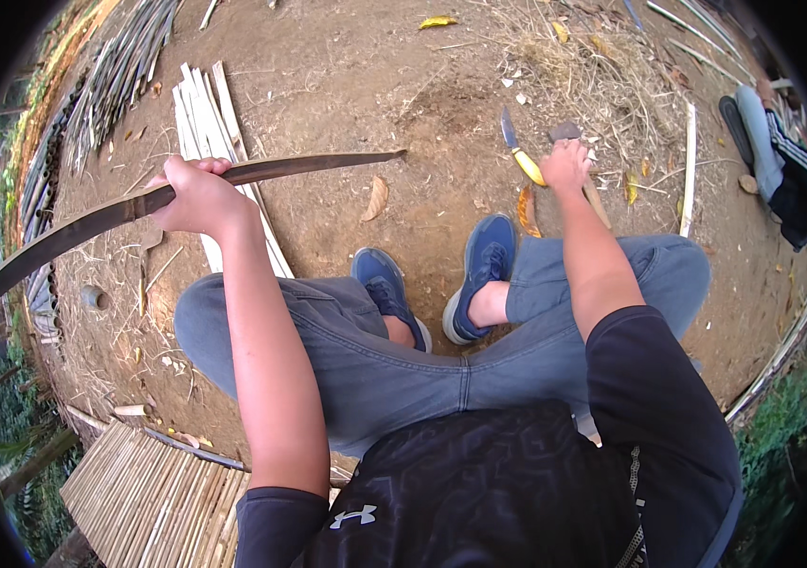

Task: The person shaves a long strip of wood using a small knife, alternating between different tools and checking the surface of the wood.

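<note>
A long, dark, curved bamboo strip [313, 165] lies across my left hand [197, 194], whose fingers are wrapped around it. One end of the strip points toward the middle; the other bends down past the left rim. At the right, my right hand [566, 165] is closed around a hatchet-like tool on the ground, near its dark metal head [564, 131]. Its wooden handle [597, 203] shows below the hand. Just left of that hand lies a knife with a yellow handle [528, 168], its blade pointing away.
Pale split bamboo strips [203, 118] lie beyond my left hand, with darker sticks [124, 80] farther left. Dry shavings [602, 80] cover ground at the far right, near a pile of clothing [792, 170]. A bamboo slat mat [152, 488] sits at the lower left.
</note>
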A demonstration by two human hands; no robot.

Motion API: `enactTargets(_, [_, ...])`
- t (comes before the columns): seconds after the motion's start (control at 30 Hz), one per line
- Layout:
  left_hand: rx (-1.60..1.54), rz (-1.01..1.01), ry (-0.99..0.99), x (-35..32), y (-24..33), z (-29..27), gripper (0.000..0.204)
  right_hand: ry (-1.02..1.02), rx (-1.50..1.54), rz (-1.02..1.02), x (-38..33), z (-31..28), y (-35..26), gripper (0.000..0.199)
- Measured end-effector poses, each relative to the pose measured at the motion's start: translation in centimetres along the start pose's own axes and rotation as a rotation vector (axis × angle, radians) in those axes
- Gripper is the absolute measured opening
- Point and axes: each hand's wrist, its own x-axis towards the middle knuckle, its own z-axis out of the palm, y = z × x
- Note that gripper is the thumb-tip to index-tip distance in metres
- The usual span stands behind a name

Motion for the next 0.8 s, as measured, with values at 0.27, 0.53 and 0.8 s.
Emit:
enactTargets(0.27, [-0.023,-0.006,-0.02,-0.3,-0.3,0.4,0.017,-0.249,0.201,-0.091,-0.7,1.3,-1.4,0.05])
enactTargets(0.53, [-0.056,-0.059,-0.014,-0.1,-0.2,0.6,0.019,-0.077,0.105,0.089,3.1,-2.4,-1.1,0.034])
enactTargets(0.8, [-0.016,-0.047,-0.102,1.5,-0.3,-1.7,0.02,-0.681,0.769,-0.273,-6.6,-12.4,-12.8,0.041])
